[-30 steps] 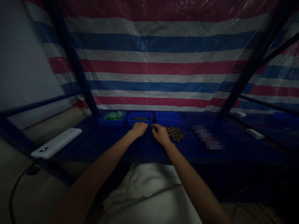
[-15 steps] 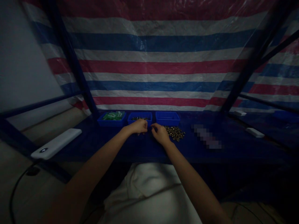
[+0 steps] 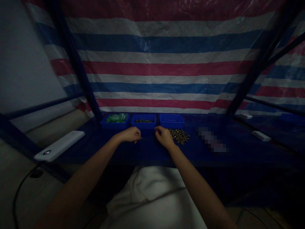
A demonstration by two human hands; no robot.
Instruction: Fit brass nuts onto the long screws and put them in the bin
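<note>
My left hand (image 3: 132,135) is closed in a pinch over the blue tabletop. A thin metal screw-like piece (image 3: 143,138) sticks out to the right from its fingertips; its exact kind is too small and dark to tell. My right hand (image 3: 164,136) is apart from it, to the right, with thumb and forefinger drawn together. Whatever those fingers hold, if anything, is hidden. Just right of that hand lies a pile of small brass-coloured metal parts (image 3: 180,136). Behind the hands, the middle blue bin (image 3: 143,126) contains several thin metal pieces (image 3: 143,121).
A left blue bin (image 3: 115,126) contains green packets (image 3: 116,118). Another blue bin (image 3: 171,125) stands behind the pile. A white power bank-like device (image 3: 60,145) with a cable lies at the left edge. White blocks (image 3: 260,135) lie at the right. Blue posts (image 3: 78,63) frame the table.
My left hand has moved left, away from my right hand, and the thin metal piece now shows at its fingertips. The right hand has hardly moved.
</note>
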